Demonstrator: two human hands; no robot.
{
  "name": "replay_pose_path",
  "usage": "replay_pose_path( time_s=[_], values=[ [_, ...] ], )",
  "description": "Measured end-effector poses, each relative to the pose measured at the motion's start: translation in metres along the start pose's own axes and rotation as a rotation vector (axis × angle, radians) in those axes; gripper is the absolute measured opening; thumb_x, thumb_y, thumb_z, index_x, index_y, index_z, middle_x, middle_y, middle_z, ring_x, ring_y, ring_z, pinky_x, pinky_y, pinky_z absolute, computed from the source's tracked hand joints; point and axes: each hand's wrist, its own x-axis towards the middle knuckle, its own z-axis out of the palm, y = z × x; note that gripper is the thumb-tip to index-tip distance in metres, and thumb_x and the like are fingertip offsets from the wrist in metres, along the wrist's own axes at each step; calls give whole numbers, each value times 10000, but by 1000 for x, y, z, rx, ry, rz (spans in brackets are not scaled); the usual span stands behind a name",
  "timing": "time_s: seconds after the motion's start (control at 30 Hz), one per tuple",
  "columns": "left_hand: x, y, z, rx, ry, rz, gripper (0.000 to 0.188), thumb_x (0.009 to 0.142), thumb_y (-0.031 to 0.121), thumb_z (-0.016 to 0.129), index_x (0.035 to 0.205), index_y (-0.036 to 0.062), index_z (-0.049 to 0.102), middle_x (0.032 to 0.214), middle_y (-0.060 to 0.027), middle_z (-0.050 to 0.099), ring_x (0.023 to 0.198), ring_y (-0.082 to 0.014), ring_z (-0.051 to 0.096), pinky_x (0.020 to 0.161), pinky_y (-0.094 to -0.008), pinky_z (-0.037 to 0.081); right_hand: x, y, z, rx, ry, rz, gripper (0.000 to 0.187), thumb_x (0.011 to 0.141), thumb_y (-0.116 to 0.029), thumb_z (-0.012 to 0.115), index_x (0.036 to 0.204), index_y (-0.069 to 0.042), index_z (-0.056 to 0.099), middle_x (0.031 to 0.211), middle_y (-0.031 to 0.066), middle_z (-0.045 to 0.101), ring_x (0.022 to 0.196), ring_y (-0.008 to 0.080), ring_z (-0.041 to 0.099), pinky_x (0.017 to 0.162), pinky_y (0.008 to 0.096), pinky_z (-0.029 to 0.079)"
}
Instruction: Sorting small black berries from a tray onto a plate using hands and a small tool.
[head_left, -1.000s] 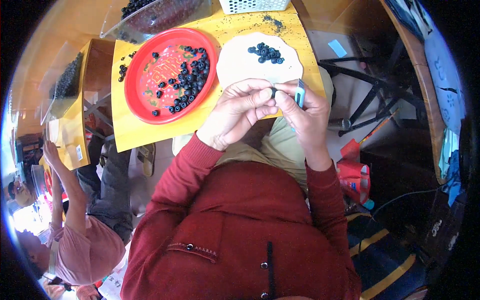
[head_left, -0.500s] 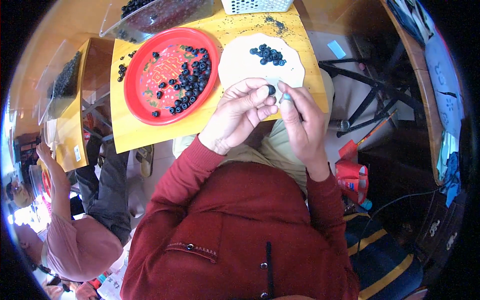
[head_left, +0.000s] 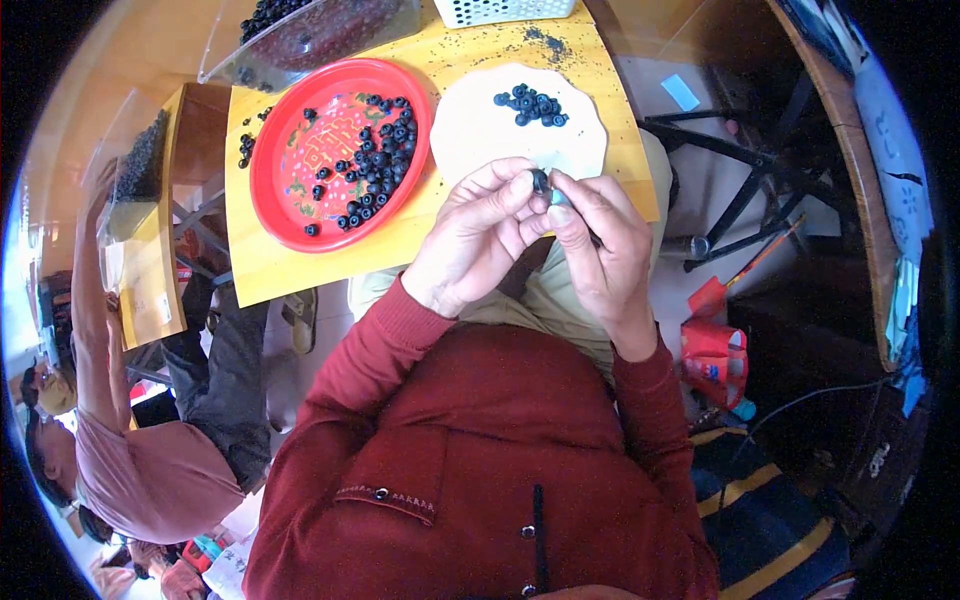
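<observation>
Both our hands meet just below the white plate (head_left: 480, 130): our left hand (head_left: 475, 240) pinches a dark berry (head_left: 540, 181) at its fingertips, and our right hand (head_left: 600, 250) grips a small pale-blue tool (head_left: 560, 197) against it. More berries lie on the red plate (head_left: 290, 200) on the yellow tabletop (head_left: 330, 262).
</observation>
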Motion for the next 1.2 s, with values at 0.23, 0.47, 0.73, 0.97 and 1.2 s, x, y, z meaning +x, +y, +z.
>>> replay_pose_path(
  time_s=[0.23,0.47,0.73,0.97,1.2],
  values=[
    [-2,-3,3,26,-1,25,191,953,112,569,1133,58,600,1026,-59,658,868,-139,623,828,-312,525,0,-6,-3,41,23,36,261,905,-161,652,1084,27,662,861,133,640,749,229,654,654,302,511],
    [-11,-5,19,113,-103,57,166,942,107,593,1085,25,615,948,-86,649,852,-158,623,820,-332,551,3,13,-28,-23,152,195,216,917,-111,628,1077,29,666,862,120,641,789,185,624,729,281,485],
    [-9,-7,15,33,0,49,192,945,116,592,1116,31,613,945,-62,639,860,-148,611,837,-347,551,1,-2,-21,180,30,148,263,918,-142,638,1108,40,655,914,126,637,828,177,613,750,281,481],
    [-11,-12,29,114,94,34,188,947,119,592,1107,25,619,976,-59,649,881,-142,615,827,-328,546,2,-2,-10,286,-5,82,283,882,-168,695,1068,42,660,883,95,616,786,145,592,710,260,469],
    [-32,1,30,320,-34,44,184,911,68,633,1083,2,618,970,-85,667,861,-165,656,793,-312,548,-2,7,-13,490,0,392,193,921,-126,649,1003,47,672,825,29,623,735,62,537,654,224,436]
  ],
)
